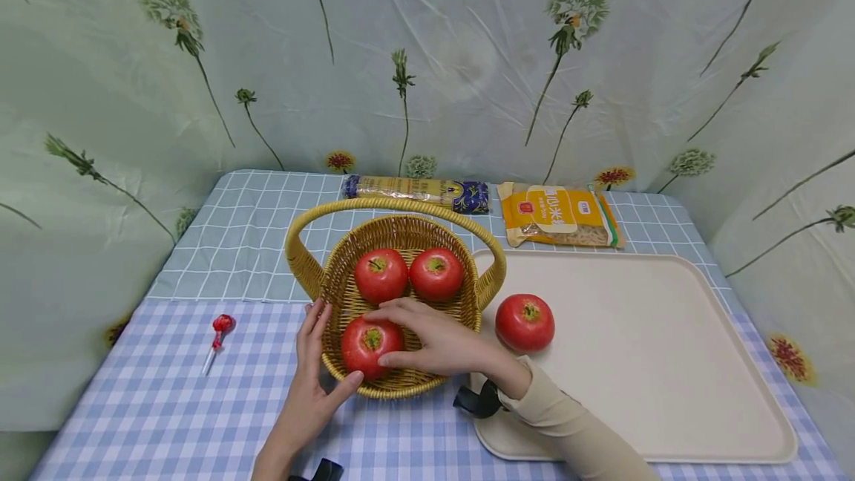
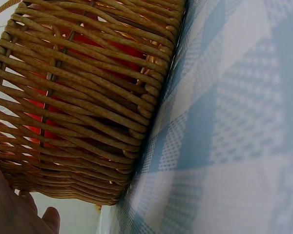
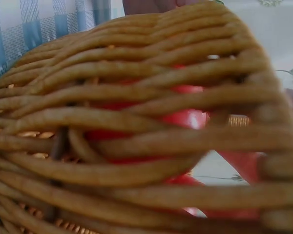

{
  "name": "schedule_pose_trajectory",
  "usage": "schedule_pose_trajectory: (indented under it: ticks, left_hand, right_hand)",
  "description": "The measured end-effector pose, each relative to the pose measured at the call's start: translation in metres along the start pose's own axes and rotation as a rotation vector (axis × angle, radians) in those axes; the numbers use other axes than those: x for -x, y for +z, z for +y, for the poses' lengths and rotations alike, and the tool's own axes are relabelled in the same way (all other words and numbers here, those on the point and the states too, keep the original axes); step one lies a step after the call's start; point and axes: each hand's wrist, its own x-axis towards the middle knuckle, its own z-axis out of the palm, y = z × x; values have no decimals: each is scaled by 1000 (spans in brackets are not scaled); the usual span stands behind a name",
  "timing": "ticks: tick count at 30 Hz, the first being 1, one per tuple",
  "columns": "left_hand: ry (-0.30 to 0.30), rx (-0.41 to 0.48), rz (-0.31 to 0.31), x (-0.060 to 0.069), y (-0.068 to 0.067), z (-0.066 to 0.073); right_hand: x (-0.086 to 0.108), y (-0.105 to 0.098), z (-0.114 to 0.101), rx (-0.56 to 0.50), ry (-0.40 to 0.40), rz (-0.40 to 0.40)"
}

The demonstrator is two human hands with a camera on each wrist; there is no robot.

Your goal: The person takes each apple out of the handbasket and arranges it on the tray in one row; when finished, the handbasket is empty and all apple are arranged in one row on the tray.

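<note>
A wicker basket [image 1: 398,393] with a tall arched handle stands on the checked cloth. Inside it sit two red apples at the back, one on the left [image 1: 379,277] and one on the right [image 1: 437,274], and a front apple [image 1: 359,352]. My right hand [image 1: 437,340] reaches over the basket's right rim, fingers and thumb round the front apple's right side. Against the front-left rim rests my left hand [image 1: 309,384], fingers extended and thumb spread apart. The left wrist view shows the basket's woven wall [image 2: 83,102] close up; the right wrist view shows its weave [image 3: 127,117] with red behind.
Another red apple [image 1: 525,322] lies on a beige tray [image 1: 654,362] at the right, beside the basket. A red lollipop [image 1: 218,334] lies at left. Behind are a long noodle packet [image 1: 417,193] and an orange-yellow food bag [image 1: 559,215].
</note>
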Motion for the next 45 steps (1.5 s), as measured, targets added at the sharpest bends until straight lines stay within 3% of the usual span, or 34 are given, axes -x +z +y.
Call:
schedule_pose_trajectory:
  ticks: [13,25,34,41,45]
  left_hand:
    - [23,15,-4,0,0,0]
    - [15,10,3,-1,1,-2]
    - [24,37,9,-3,-2,25]
    - [17,14,5,-1,-1,4]
    - [23,17,3,-1,-1,2]
  right_hand:
    - [-8,7,3,33,-41,-1]
    - [-14,8,4,-15,-28,-45]
    - [-19,7,3,-41,-22,-71]
    - [-21,8,5,-59,-43,-82]
    - [-19,8,7,-62,-38,-74]
